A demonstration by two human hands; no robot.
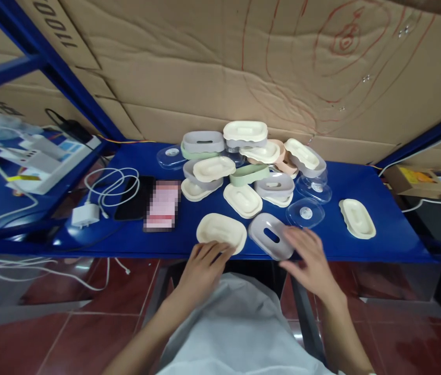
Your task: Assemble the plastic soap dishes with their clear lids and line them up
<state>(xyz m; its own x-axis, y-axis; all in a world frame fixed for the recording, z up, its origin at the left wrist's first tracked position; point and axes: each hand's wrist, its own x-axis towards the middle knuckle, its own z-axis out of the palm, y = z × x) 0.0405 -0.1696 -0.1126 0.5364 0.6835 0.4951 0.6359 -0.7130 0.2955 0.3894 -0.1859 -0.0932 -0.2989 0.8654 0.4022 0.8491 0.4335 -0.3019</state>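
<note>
A cream oval dish with a raised rim (220, 229) lies at the front edge of the blue table. The fingers of my left hand (207, 265) rest loosely over its near edge; they are stretched out and not closed round it. Just right of it is a lilac-grey oval piece with a long slot (263, 239). My right hand (308, 260) is open at that piece's right side, thumb and fingers apart, slightly blurred; whether it touches cannot be told. Behind my hands lie another cream dish (243, 200) and a clear plastic lid with a round label (305, 212).
More cream, grey, green (248, 175) and peach pieces (286, 162) are heaped at the back. A single cream dish (357, 219) lies right. Left are a phone (161, 205), a white charger (85, 214) with coiled cable and a power strip (62, 161). Cardboard (189, 67) stands behind.
</note>
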